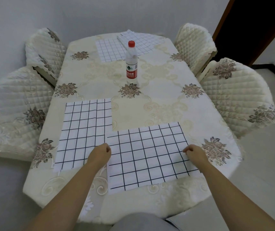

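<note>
Pinching the near checked cloth (146, 155) at its left edge with the left hand (100, 152) and right edge with the right hand (194, 151), fingers curled.

We take this for the dining room of a home; a table (163, 104) lies under a cream embroidered cloth with flower motifs; four chairs (233, 100) in matching quilted covers stand around it; checked mats (146, 155) mark the places; a water bottle (131, 62) stands mid-table; plain white walls (100, 14), a pale floor (258, 155) and a dark wooden door frame (270, 40) enclose it.
</note>
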`<state>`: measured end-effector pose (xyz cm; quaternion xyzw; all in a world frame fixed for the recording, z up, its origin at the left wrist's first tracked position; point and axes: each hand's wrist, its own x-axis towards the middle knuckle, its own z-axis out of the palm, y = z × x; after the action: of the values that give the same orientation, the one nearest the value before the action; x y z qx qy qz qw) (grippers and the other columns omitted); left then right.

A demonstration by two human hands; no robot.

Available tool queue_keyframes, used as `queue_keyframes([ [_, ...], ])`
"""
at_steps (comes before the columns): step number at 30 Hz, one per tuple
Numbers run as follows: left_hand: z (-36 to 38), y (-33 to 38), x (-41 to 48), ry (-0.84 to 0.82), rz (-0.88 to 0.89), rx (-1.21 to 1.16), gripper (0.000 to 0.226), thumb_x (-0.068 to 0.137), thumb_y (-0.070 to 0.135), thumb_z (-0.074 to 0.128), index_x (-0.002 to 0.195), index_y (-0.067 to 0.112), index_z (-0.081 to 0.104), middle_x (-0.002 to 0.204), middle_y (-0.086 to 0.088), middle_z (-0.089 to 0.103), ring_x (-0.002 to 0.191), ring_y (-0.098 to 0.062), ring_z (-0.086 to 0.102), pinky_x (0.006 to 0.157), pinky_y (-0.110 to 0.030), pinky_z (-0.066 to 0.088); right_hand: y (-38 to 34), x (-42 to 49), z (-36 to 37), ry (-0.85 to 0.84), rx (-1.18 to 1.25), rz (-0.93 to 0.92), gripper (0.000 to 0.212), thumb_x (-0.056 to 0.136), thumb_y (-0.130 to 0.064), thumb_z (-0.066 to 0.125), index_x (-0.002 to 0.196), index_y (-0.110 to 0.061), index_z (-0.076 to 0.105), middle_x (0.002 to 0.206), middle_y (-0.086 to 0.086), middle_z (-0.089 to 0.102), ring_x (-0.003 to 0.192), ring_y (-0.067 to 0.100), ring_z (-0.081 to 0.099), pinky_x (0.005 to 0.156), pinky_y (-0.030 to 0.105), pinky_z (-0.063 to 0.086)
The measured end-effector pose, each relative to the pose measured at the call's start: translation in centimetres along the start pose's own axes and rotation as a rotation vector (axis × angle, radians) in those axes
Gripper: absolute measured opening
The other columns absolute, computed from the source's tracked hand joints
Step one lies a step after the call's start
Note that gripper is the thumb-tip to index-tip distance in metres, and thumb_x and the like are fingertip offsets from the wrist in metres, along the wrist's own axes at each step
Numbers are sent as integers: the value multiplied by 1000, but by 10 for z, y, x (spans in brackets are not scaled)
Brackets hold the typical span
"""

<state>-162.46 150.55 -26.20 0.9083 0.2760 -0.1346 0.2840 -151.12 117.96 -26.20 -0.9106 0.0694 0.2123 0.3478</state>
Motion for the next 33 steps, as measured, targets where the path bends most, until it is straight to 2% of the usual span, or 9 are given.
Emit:
queue_keyframes([
  [4, 1, 21, 21, 87, 86, 93, 24, 91, 10, 45, 112, 8, 58, 114, -10, 57, 100, -26, 56, 80, -33, 46, -26, -8, 26, -82, -72, -113, 28, 91, -3, 40, 102, -8, 65, 103, 7, 63, 78, 16, 53, 67, 24, 40],
  [7, 2, 36, 37, 91, 169, 216, 28, 92, 7, 43, 116, 8, 57, 120, -11, 54, 107, -28, 51, 83, -34, 42, -42, -16, 40, -169, -76, -137, 30, 94, -7, 39, 114, -10, 61, 122, 7, 57, 90, 16, 52, 70, 22, 41],
  [11, 4, 49, 56, 23, 245, 340, 38, 93, 8, 43, 130, 10, 46, 132, -9, 49, 118, -28, 45, 95, -33, 36, -61, -23, 49, -266, -81, -167, 34, 95, -9, 37, 125, -14, 54, 133, 5, 50, 103, 17, 51, 74, 19, 41],
  [14, 7, 56, 65, -70, 263, 396, 49, 92, 12, 46, 139, 13, 33, 141, -7, 40, 126, -27, 38, 103, -34, 31, -70, -24, 51, -294, -105, -180, 36, 95, -10, 36, 128, -15, 52, 136, 3, 48, 118, 19, 48, 85, 21, 38],
  [19, 11, 64, 76, -50, 248, 476, 44, 87, 21, 52, 129, 13, 42, 124, -10, 49, 114, -28, 45, 92, -34, 37, -76, -20, 52, -283, -56, -149, 35, 95, -11, 37, 126, -15, 52, 134, 3, 50, 118, 18, 49, 87, 22, 40],
  [22, 6, 67, 81, -123, 168, 425, 27, 86, 24, 51, 112, 15, 49, 107, -6, 58, 102, -25, 51, 83, -32, 36, -77, -19, 53, -269, -34, -133, 34, 95, -11, 37, 126, -14, 52, 133, 4, 51, 118, 18, 49, 88, 22, 39],
  [26, -4, 77, 83, -266, 239, 287, 8, 92, 19, 48, 95, 12, 51, 96, -3, 47, 88, -18, 43, 75, -25, 32, -74, -18, 57, -243, 58, -82, 32, 95, -12, 39, 123, -12, 54, 125, 6, 55, 101, 15, 51, 81, 23, 40],
  [30, -23, 96, 74, -176, 322, 88, 14, 96, 16, 44, 97, 7, 55, 95, -6, 49, 85, -19, 44, 70, -25, 33, -68, -18, 57, -175, 203, 9, 29, 95, -16, 43, 122, -10, 52, 113, 6, 56, 97, 16, 52, 81, 27, 42],
  [33, -41, 112, 65, -70, 370, 0, 16, 96, 13, 44, 102, 5, 57, 94, -18, 57, 75, -24, 47, 63, -27, 35, -63, -19, 51, -77, 380, 90, 39, 92, -26, 54, 126, -10, 46, 109, 2, 49, 98, 17, 48, 82, 28, 39],
])
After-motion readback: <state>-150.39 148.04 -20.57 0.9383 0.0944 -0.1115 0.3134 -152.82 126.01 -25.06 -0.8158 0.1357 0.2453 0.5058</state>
